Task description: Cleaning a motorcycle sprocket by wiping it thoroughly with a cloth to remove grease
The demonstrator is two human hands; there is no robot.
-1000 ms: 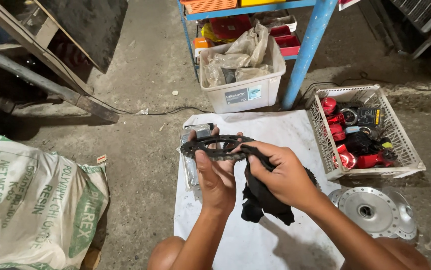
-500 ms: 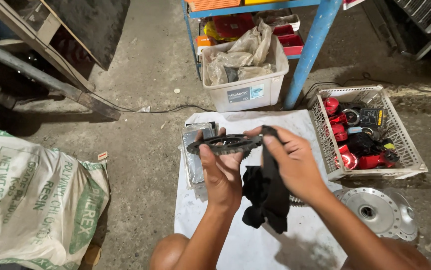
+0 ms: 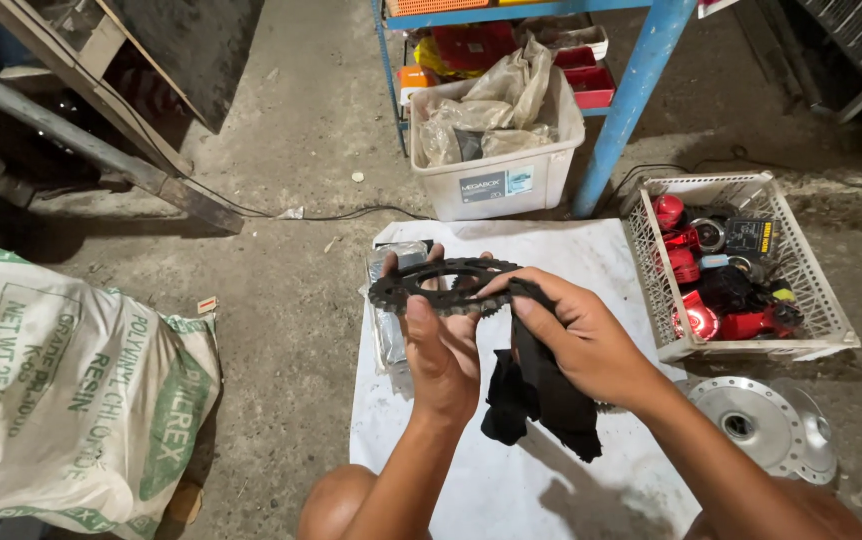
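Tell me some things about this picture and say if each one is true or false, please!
1. The left hand holds a dark toothed sprocket. True.
2. The right hand holds a white sponge. False: it presses a black rag to the sprocket.
3. The white basket of red and black parts sits on the person's right. True.
4. The hands work over a bare wooden bench. False: a white sheet lies on the concrete floor under them.
5. The round silver metal disc lies inside the basket. False: it lies on the floor beside it.
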